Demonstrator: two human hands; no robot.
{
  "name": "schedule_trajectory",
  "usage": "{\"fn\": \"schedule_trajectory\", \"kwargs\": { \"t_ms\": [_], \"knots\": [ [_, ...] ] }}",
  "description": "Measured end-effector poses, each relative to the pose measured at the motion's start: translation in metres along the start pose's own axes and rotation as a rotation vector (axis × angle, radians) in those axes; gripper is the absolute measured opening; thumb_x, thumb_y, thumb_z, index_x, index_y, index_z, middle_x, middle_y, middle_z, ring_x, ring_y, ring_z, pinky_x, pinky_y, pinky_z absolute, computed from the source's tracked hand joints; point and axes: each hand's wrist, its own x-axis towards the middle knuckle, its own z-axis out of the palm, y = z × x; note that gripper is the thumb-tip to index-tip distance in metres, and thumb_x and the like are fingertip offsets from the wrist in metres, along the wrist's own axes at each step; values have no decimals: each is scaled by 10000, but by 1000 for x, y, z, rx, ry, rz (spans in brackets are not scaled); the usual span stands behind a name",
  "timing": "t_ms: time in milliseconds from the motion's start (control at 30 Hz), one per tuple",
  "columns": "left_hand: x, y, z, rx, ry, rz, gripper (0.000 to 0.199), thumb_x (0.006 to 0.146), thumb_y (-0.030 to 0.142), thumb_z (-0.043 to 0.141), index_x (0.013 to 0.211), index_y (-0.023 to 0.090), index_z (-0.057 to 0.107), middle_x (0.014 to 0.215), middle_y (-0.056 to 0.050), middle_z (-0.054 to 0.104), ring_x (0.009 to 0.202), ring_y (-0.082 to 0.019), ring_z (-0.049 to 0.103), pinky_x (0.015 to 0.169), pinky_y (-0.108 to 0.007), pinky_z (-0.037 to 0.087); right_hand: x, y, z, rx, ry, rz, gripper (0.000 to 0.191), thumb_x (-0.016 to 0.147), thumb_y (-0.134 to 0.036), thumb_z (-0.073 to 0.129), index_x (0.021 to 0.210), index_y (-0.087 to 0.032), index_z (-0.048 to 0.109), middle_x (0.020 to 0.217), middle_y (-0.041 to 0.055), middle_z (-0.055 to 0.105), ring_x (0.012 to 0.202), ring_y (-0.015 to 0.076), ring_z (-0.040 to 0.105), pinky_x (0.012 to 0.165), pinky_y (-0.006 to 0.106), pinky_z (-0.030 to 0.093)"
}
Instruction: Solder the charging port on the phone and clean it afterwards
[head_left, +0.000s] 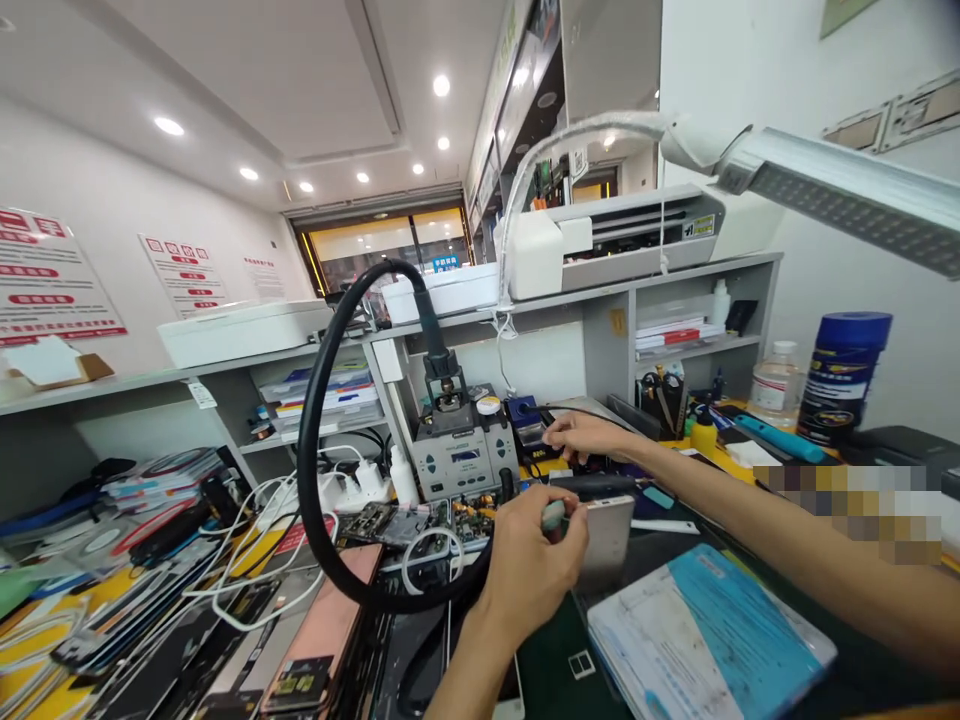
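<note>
My left hand (534, 548) is closed at the left edge of a silver phone (606, 542), which stands upright with its narrow end up. A small grey-green piece (553, 516) shows between the fingers of this hand; its kind is unclear. Farther back, my right hand (589, 437) reaches in from the right, fingers bent together beside a small dark blue soldering station (528, 425). Whatever its fingertips hold is hidden. Left of that stands a grey hot air station (466, 458) with the thick black hose (309, 440) looping toward me.
A blue and white packet (709, 635) lies at the front right. Phones and parts (322, 640) crowd the left side among white cables (247, 590). A blue-capped spray can (844, 375) and a clear bottle (776, 380) stand at right. An LED lamp (862, 195) hangs overhead.
</note>
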Motion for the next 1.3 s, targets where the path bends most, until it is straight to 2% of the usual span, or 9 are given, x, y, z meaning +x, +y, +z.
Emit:
{"fn": "schedule_trajectory", "kwargs": {
  "t_ms": [133,267,367,500,600,800,900,1100,1300],
  "knots": [
    [2,-1,-1,-21,7,-5,78,893,218,644,896,186,715,895,-45,765,796,-194,697,734,-275,495,-47,16,-11,102,-119,-69,310,984,-408,611,1169,-163,654,1136,75,697,945,200,692,827,408,590],
    [3,-1,-2,-41,12,-7,85,895,224,645,901,186,721,900,-40,771,788,-188,702,719,-267,500,-96,31,-23,193,-226,-181,378,993,-475,571,1175,-156,661,1146,83,707,1057,236,682,940,479,545],
    [3,-1,-2,-48,15,-25,99,900,246,644,899,190,725,886,-35,769,778,-186,697,713,-267,502,-116,39,-22,179,-343,-249,366,958,-405,651,1234,-166,647,1218,88,694,1124,255,662,995,511,515],
    [4,-1,-1,-66,17,-71,114,901,270,645,895,190,727,885,-34,761,804,-191,684,745,-273,500,-115,48,-11,105,-414,-307,252,919,-318,716,1107,-153,684,1068,48,724,990,220,697,919,460,558],
    [5,-1,-2,-108,3,-129,124,902,289,654,920,185,718,867,-28,745,766,-175,656,695,-255,481,-109,53,-5,61,-366,-332,224,944,-361,680,988,-142,694,988,29,721,923,202,698,871,424,568],
    [5,0,-6,-264,-82,-245,195,922,338,645,1031,180,673,924,-33,711,696,-129,591,597,-213,453,-116,57,4,44,-241,-345,260,954,-398,659,923,-141,685,879,4,701,822,177,687,787,372,570],
    [6,2,-7,-331,-104,-295,202,924,309,633,1076,178,650,906,-19,677,561,-74,493,500,-187,387,-120,56,7,66,-208,-343,273,953,-406,658,885,-143,675,839,-6,689,780,165,676,754,351,563],
    [4,1,-6,-491,-105,-399,229,918,262,615,1136,199,581,674,65,564,437,-56,393,388,-165,323,-122,55,10,131,-183,-343,284,936,-402,679,811,-147,667,749,-26,660,706,143,644,696,312,535],
    [4,3,-1,-634,-33,-467,268,909,345,678,1092,173,583,561,83,538,383,-52,371,355,-163,329,-120,51,10,249,-116,-343,284,911,-430,688,949,-150,717,916,42,722,793,163,634,664,277,537]
  ]
}}
